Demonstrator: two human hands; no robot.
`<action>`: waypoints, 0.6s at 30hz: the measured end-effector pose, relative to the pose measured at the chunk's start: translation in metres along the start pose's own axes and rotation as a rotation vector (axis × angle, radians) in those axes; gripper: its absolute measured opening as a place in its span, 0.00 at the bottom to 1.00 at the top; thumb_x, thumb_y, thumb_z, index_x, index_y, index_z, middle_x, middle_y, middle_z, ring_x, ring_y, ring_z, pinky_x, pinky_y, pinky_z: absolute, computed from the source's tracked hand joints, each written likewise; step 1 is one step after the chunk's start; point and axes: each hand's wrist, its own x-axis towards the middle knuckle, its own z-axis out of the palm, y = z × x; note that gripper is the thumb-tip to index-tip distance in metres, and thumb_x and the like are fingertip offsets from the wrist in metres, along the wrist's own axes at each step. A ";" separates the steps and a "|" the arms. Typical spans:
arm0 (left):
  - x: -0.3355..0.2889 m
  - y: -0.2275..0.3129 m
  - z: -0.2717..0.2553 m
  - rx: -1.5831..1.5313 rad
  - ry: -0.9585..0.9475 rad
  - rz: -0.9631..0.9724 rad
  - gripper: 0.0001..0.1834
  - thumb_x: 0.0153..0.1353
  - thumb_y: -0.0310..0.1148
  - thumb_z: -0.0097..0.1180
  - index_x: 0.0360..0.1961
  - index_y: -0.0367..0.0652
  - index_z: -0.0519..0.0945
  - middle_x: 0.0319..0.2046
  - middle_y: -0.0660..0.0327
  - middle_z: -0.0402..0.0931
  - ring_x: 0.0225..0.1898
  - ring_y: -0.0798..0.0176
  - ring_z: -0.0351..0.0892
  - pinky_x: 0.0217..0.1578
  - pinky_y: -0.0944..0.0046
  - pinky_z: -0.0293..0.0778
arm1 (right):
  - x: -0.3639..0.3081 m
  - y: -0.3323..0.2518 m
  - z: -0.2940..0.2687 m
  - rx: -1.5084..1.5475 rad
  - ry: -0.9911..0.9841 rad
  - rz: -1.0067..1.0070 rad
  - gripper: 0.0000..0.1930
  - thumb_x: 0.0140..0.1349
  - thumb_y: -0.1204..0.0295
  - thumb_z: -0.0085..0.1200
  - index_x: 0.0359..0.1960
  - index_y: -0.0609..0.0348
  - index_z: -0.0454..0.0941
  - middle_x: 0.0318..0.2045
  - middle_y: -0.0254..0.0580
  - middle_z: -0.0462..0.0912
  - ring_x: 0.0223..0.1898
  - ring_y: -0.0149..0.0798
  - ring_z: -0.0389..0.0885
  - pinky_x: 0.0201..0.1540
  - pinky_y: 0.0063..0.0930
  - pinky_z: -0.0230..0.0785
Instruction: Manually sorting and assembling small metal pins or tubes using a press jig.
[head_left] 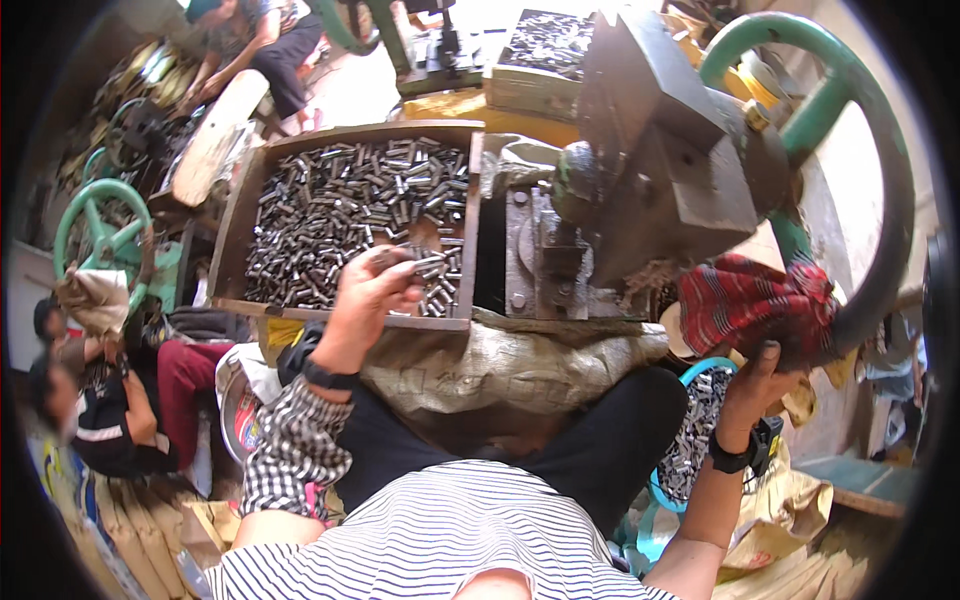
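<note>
My left hand (368, 295) is over the near right corner of a wooden tray (475, 215) heaped with short metal tubes (330, 215). Its thumb and fingers pinch a small shiny metal tube (430, 264). On the right, my right hand (752, 392) is closed round the low end of a large handwheel (893, 200), where the rim is dark. Red plaid cloth (745, 305) hangs next to this hand, and its fingers are partly hidden. Between my hands stands a heavy dark press (660, 170), with a metal die block (548, 260) at its base.
A blue basket of small metal pieces (700, 425) stands beside my right knee. A wooden box (535, 90) of more pieces sits behind the tray. Sacking (500, 365) hangs in front of my lap. Other people work at the left, near another green handwheel (105, 240).
</note>
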 end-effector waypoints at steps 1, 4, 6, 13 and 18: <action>0.006 0.001 0.015 0.050 -0.030 0.021 0.09 0.58 0.29 0.58 0.38 0.37 0.74 0.28 0.60 0.76 0.24 0.70 0.77 0.23 0.73 0.74 | 0.000 -0.006 0.014 0.141 0.021 0.056 0.16 0.63 0.71 0.49 0.51 0.66 0.69 0.51 0.48 0.72 0.50 0.41 0.73 0.53 0.31 0.66; 0.032 -0.011 0.036 -0.017 -0.142 -0.018 0.09 0.58 0.29 0.58 0.39 0.37 0.74 0.29 0.60 0.76 0.24 0.70 0.77 0.26 0.73 0.75 | 0.007 -0.009 0.019 0.218 0.077 0.135 0.21 0.59 0.70 0.55 0.52 0.65 0.69 0.50 0.41 0.75 0.47 0.35 0.75 0.49 0.30 0.69; 0.044 -0.012 0.046 0.020 -0.157 -0.005 0.09 0.59 0.29 0.57 0.39 0.37 0.74 0.30 0.60 0.77 0.25 0.70 0.79 0.25 0.74 0.76 | 0.011 -0.002 0.008 0.107 0.041 0.109 0.21 0.58 0.71 0.56 0.53 0.66 0.70 0.48 0.42 0.76 0.45 0.34 0.77 0.45 0.29 0.72; 0.106 -0.037 0.060 0.075 -0.193 0.046 0.08 0.60 0.29 0.54 0.38 0.36 0.74 0.29 0.59 0.78 0.26 0.69 0.81 0.24 0.73 0.78 | 0.082 -0.059 -0.020 -0.124 -0.051 0.132 0.25 0.57 0.77 0.53 0.58 0.68 0.65 0.54 0.47 0.73 0.52 0.42 0.73 0.58 0.37 0.64; 0.121 -0.068 0.071 0.040 -0.238 -0.029 0.05 0.59 0.27 0.55 0.34 0.37 0.74 0.27 0.60 0.77 0.27 0.66 0.82 0.23 0.71 0.79 | 0.122 -0.099 -0.014 -0.705 -0.291 -0.153 0.27 0.57 0.69 0.51 0.58 0.71 0.64 0.55 0.51 0.70 0.55 0.43 0.70 0.57 0.37 0.64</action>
